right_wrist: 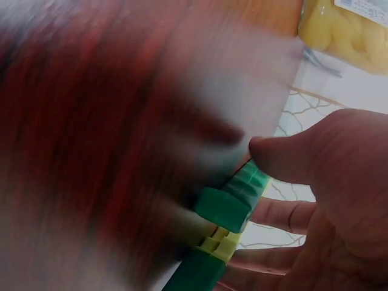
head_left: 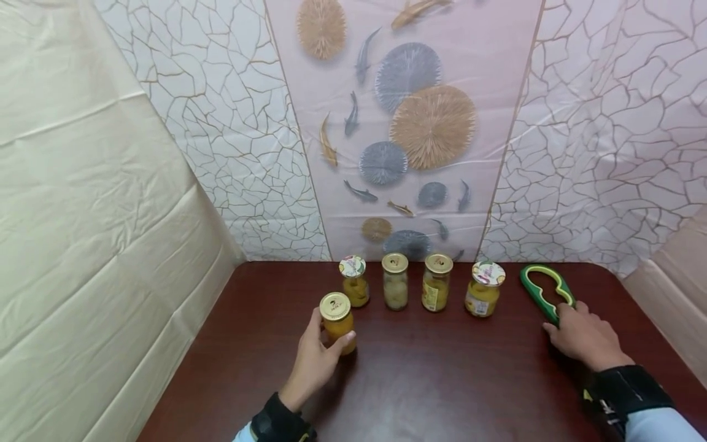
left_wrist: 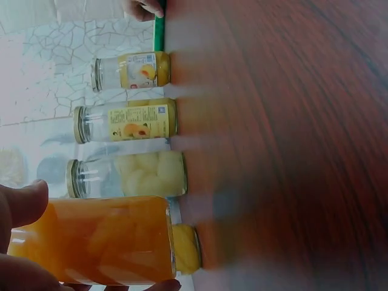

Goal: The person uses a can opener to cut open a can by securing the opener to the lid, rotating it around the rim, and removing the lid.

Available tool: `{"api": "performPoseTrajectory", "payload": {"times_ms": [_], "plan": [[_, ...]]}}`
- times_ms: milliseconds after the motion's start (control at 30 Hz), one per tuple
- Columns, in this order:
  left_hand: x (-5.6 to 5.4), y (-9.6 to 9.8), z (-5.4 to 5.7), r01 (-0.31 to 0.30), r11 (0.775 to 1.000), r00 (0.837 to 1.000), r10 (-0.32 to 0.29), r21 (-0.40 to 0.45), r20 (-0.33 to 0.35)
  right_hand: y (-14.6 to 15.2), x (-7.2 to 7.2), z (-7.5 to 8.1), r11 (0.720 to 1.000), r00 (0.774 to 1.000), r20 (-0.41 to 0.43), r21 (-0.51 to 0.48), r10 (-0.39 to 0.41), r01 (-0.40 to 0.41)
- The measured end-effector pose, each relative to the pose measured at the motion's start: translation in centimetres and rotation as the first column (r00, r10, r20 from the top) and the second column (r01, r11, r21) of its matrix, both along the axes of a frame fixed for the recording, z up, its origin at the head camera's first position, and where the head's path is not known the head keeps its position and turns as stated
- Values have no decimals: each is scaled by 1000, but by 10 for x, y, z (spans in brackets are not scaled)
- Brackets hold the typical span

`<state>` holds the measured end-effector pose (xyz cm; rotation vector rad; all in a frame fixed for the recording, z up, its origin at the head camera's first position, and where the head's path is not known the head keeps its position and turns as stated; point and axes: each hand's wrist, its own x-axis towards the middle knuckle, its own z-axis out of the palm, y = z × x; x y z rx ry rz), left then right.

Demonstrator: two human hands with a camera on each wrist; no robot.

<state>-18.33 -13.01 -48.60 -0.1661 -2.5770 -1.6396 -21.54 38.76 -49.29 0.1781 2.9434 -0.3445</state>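
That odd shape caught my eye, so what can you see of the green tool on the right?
The green tool is a slim frame around a wavy-edged opening, rounded at its far end, with a paler yellow-green inner edge; it looks like plastic. It sits slanted near the far edge of the reddish-brown table, to the right of the rightmost jar. The person's right grip holds its near end, covering part of it. Whether it lies fully flat is hard to tell.
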Motion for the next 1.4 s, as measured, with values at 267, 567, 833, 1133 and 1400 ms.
{"api": "performPoseTrajectory", "payload": {"times_ms": [267,567,833,1133,1400], "plan": [[-3,5,-1,9,1000,1000,-9,-2,-18,1,1,0,1000,1000,-11,11,-1,1],[-2,6,-4,38,999,999,-38,11,7,2,4,2,997,999,-29,-64,-37,35],[-1,9,-2,44,999,999,-43,16,-14,-3,16,10,985,962,-236,-130,-139,110],[-3,24,5,94,995,995,-93,28,-35,-41,43,63,973,866,-473,-222,-161,59],[-3,42,6,149,987,988,-145,64,-60,-106,67,113,958,786,-619,-228,-6,-172]]}}
